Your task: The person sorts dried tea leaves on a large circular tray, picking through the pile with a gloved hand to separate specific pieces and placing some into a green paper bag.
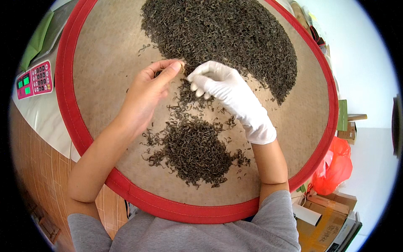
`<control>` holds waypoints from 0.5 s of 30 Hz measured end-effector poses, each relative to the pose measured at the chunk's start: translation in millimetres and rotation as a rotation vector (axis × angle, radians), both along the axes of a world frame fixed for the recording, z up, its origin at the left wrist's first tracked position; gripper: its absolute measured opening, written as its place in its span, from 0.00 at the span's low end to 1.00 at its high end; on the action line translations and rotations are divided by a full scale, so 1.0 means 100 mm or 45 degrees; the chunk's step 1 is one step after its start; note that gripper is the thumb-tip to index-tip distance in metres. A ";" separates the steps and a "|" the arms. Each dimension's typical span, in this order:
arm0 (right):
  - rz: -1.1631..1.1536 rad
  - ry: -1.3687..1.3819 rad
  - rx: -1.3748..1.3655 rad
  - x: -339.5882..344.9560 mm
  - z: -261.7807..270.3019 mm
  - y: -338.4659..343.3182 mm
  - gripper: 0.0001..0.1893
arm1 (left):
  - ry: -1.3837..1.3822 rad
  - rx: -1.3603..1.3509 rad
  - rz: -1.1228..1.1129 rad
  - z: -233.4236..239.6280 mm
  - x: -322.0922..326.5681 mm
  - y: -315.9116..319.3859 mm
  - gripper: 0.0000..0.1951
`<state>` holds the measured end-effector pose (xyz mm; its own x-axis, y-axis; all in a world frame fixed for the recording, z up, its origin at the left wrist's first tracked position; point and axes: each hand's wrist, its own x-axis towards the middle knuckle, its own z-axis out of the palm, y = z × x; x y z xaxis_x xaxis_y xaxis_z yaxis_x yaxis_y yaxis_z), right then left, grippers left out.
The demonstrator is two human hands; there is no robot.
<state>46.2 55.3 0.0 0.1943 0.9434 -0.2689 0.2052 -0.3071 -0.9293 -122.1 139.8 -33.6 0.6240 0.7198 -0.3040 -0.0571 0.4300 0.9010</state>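
Note:
My bare left hand (151, 82) pinches a small pale-brown bit, apparently a tea stem or leaf (182, 68), between thumb and forefinger. Dark leaf shows behind its curled fingers. Close by on the right is my right hand (217, 78) in a white cloth glove, thumb and forefinger brought together; whether a leaf is between them cannot be seen. Both hands hover over a round tray (104, 63) with a red fabric rim. A large heap of dark, curled dried tea leaves (220, 31) covers its far part. Nearer my body lies a smaller pile of leaves (196, 151), with loose leaves strewn between.
Left of the tray, a pink digital scale panel (34, 80) with lit green displays rests on a pale marbled surface (41, 110). A red plastic bag (335, 167) and cardboard boxes (327, 220) stand at the right, beside the white wall (371, 94). Wood-look floor (41, 151) shows lower left.

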 end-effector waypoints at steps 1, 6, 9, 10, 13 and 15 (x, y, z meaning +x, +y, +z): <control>-0.023 0.065 0.012 0.01 0.00 0.00 0.09 | 0.016 0.020 0.011 0.01 0.00 0.00 0.18; -0.090 0.101 0.142 0.07 0.10 0.03 0.09 | -0.130 -0.112 0.000 0.01 0.00 0.01 0.14; -0.220 -0.264 0.313 0.28 0.04 0.12 0.13 | -0.310 -0.382 0.043 -0.04 -0.01 0.03 0.09; -0.258 -0.404 0.309 0.36 -0.02 0.17 0.14 | -0.367 -0.447 -0.006 -0.06 -0.02 0.04 0.08; -0.216 -0.968 0.476 0.57 -0.39 0.39 0.20 | -0.500 -0.636 -0.107 -0.13 -0.03 0.10 0.06; -0.132 -1.162 0.441 0.51 -0.67 0.51 0.35 | -0.529 -0.750 -0.089 -0.18 -0.03 0.13 0.06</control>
<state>96.7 105.9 -67.3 0.2762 0.9084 0.3138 0.8768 -0.1045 -0.4693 -125.2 152.4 -51.4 0.8107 0.4641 -0.3569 -0.2992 0.8524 0.4288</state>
